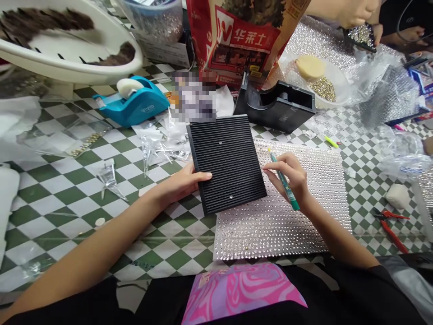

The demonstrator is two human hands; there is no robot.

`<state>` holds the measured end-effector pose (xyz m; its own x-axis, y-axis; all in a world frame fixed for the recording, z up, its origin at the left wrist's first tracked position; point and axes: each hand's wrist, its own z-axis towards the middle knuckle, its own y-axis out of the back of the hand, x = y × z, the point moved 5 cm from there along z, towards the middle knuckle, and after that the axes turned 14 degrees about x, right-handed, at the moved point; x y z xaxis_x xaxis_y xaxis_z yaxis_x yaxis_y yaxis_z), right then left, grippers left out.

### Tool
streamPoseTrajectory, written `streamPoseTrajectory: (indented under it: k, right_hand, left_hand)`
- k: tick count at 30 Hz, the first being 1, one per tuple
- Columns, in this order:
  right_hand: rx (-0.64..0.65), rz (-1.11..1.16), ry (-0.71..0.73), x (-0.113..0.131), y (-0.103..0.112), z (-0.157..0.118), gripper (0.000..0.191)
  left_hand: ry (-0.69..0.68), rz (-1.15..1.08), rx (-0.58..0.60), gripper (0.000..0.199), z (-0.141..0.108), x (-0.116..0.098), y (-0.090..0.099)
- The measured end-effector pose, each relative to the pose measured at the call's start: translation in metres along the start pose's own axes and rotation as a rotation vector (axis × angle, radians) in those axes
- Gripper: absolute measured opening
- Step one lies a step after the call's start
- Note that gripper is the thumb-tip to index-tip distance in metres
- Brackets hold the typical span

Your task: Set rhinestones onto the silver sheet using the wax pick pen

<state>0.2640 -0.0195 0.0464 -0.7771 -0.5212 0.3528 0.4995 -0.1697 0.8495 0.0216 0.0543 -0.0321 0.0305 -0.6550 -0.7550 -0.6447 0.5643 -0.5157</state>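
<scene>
A black ridged board (226,162) is held up at its left edge by my left hand (186,183), the thumb lying on its front. Two small shiny stones sit on the ridges, one near the top and one near the bottom. My right hand (292,178) grips a green pen-shaped picker (284,183) with a yellowish tip, pointing up and away from me. Thumb and index finger of that hand come close together beside the board's right edge; whether a stone is between them is too small to tell. Beneath both lies a sheet of clear rhinestones (287,225).
Behind the board stand a blue tape dispenser (138,101), a black tape dispenser (279,106) and a red printed bag (243,40). Red-handled pliers (392,228) lie at the right. A white basin (118,67) is at the upper left. Another person's hand (352,13) works at the upper right.
</scene>
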Motion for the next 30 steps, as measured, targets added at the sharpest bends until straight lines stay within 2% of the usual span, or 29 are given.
streamPoseTrajectory:
  k: [5, 9, 13, 18, 23, 25, 30]
  right_hand:
    - [0.094, -0.049, 0.170, 0.020, -0.011, 0.024, 0.014]
    - [0.081, -0.148, 0.256, 0.019, -0.016, 0.029, 0.019]
    - [0.081, -0.188, 0.266, 0.015, -0.018, 0.031, 0.026]
    - [0.073, -0.026, 0.152, 0.015, -0.010, 0.030, 0.031]
    - [0.010, 0.386, -0.158, 0.013, -0.006, 0.011, 0.027]
    - [-0.026, 0.509, -0.235, 0.014, -0.008, 0.003, 0.023]
    - [0.013, 0.454, -0.231, 0.021, -0.016, -0.003, 0.022]
  left_hand:
    - [0.022, -0.037, 0.059, 0.074, -0.001, 0.010, -0.009]
    - [0.011, -0.089, 0.103, 0.083, 0.000, 0.013, -0.009]
    - [0.021, -0.112, 0.126, 0.087, 0.000, 0.013, -0.010]
    - [0.022, -0.106, 0.139, 0.086, 0.001, 0.016, -0.008]
    - [0.012, -0.100, 0.153, 0.085, 0.003, 0.018, -0.005]
    - [0.016, -0.101, 0.148, 0.084, 0.002, 0.018, -0.005]
    - [0.010, -0.091, 0.160, 0.078, 0.000, 0.014, -0.009]
